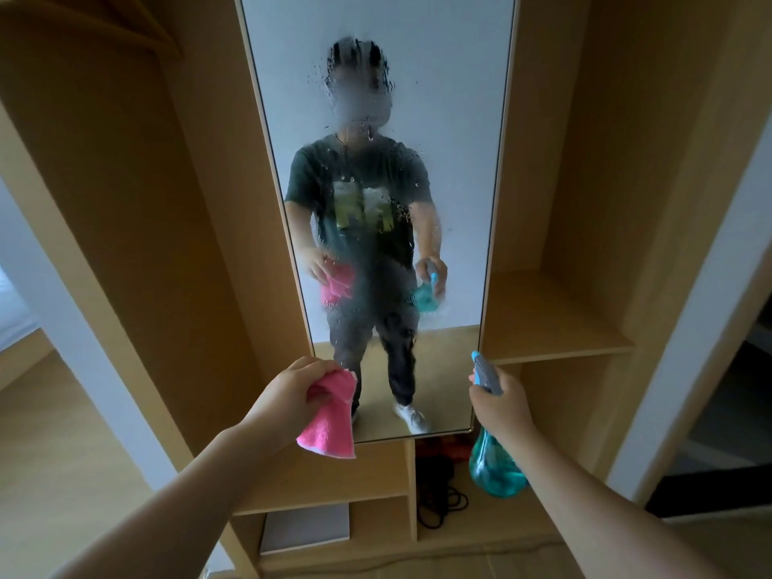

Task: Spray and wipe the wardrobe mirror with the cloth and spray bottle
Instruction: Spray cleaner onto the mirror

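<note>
Left hand (288,390) grips pink cloth (330,415), right hand (499,397) grips spray bottle (495,465); wet mirror (438,98) beyond, black cables (438,503) on shelf below.

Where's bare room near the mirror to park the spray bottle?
Best: the shelf right of the mirror, between its frame and the wardrobe side panel, looks bare. The ledge under the mirror, left of the divider, also looks free. Crowded: the cubby below with black cables; a pale box fills the one beside it.
</note>
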`<state>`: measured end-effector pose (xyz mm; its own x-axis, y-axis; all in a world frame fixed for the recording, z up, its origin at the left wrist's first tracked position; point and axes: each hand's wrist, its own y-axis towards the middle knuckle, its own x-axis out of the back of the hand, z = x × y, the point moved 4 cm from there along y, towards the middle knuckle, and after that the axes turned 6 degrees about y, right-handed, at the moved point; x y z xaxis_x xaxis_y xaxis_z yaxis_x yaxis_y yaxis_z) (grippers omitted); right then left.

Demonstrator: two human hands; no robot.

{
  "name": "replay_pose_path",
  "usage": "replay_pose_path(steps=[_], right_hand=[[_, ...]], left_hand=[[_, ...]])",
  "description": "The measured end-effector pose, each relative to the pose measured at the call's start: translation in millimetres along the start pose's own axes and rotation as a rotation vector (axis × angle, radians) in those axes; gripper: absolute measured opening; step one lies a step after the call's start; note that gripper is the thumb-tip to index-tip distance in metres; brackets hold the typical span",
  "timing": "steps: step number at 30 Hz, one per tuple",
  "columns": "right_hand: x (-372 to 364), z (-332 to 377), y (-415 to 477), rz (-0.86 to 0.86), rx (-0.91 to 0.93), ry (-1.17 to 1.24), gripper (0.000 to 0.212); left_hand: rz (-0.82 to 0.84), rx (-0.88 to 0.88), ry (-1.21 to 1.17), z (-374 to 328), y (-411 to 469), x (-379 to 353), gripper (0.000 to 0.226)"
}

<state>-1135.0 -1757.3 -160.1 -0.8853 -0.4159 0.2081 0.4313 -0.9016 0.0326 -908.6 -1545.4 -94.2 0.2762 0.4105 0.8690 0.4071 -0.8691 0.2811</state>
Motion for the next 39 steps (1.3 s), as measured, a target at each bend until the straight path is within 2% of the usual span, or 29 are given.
replay_pose_path(steps=[17,20,23,28,39], right_hand=[[19,-22,3,0.001,-0.031,-0.045,0.012],[16,-26,2,0.046,-0.056,-0.038,0.015],[12,-32,2,0.071,-0.066,-0.043,0.029],[4,-46,2,0.065,-0.117,-0.046,0.035],[-9,-84,5,0.055,-0.168,-0.106,0.031]], left_hand=[[0.036,-0.043,-0.023,-16,10,-23,0.044],[0.043,-0.045,-0.023,-15,10,-26,0.042],[0.057,-0.048,-0.01,-14,7,-29,0.042],[0.079,0.037,-0.004,-1,-2,-38,0.041],[0.082,0.11,-0.031,23,-15,-70,0.042]])
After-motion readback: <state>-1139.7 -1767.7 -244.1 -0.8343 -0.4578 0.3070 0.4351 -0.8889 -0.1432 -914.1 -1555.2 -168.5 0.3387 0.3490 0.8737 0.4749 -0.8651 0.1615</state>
